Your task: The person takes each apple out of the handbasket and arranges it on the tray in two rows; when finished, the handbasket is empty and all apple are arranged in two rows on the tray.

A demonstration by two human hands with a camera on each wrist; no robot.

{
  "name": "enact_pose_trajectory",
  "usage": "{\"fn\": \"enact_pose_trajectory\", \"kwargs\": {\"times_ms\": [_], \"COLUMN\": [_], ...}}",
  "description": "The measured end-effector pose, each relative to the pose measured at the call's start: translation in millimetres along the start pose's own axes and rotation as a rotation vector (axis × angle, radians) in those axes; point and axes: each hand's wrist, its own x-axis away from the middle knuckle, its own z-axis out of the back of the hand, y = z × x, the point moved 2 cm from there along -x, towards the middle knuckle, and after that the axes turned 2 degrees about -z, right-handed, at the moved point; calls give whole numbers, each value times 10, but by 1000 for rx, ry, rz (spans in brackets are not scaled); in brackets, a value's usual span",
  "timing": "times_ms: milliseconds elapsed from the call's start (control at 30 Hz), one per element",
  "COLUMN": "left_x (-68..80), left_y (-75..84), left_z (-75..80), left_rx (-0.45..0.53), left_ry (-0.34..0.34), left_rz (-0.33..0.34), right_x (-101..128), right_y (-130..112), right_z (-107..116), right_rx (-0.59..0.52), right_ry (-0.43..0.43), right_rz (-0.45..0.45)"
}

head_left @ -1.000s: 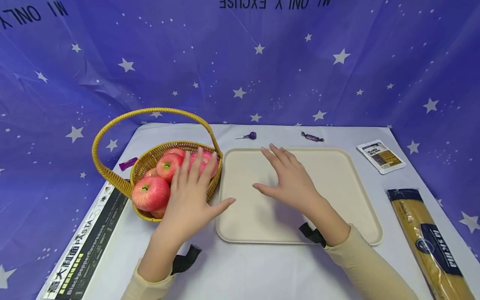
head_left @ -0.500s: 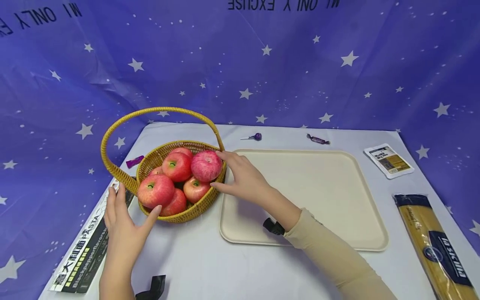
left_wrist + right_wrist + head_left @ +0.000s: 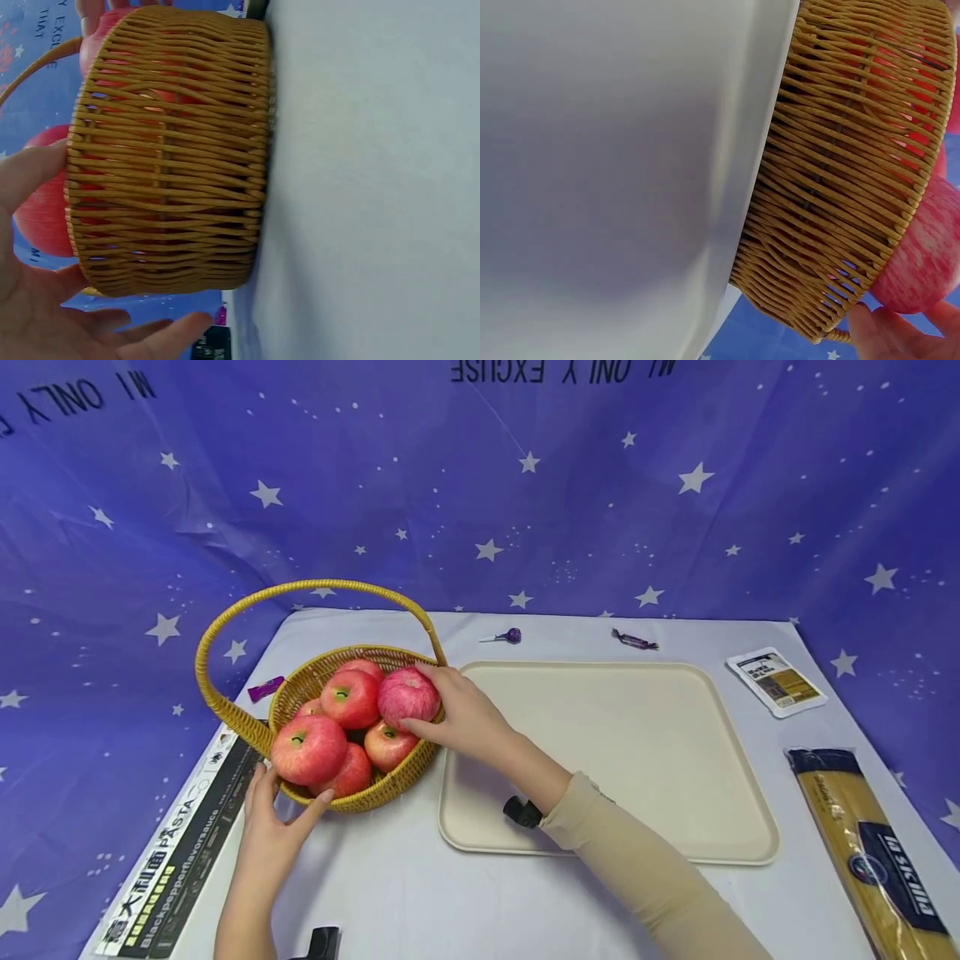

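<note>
Apples (image 3: pixel 343 722) heaped in handled wicker basket (image 3: pixel 382 787).

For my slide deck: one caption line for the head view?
Right hand grips an apple in the wicker basket as left hand touches its wall, beside a cream tray.

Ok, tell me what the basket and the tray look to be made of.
Basket: woven wicker or rattan, honey-yellow with a slight sheen; the left wrist view shows round strands laced over upright ribs. It could be plastic imitation.
Tray: smooth, matte cream, one moulded piece with rounded corners and a raised rim, probably plastic or melamine.
</note>
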Motion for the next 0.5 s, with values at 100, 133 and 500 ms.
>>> {"fn": "enact_pose_trajectory", "kwargs": {"times_ms": [100,133,500], "left_x": [-41,-54,-138], "left_y": [-38,-51,-50], "left_z": [-9,-14,-103], "left_rx": [59,82,204], "left_ry": [-13,-16,43], "left_rz": [-44,-54,29], "right_x": [-54,-70,-27], "right_y": [-29,-37,-21], "right_z": [-24,-29,136], "right_rx": [-3,-2,-29], "right_ry": [-10,-13,49], "right_rz": [-10,-17,-8]}}
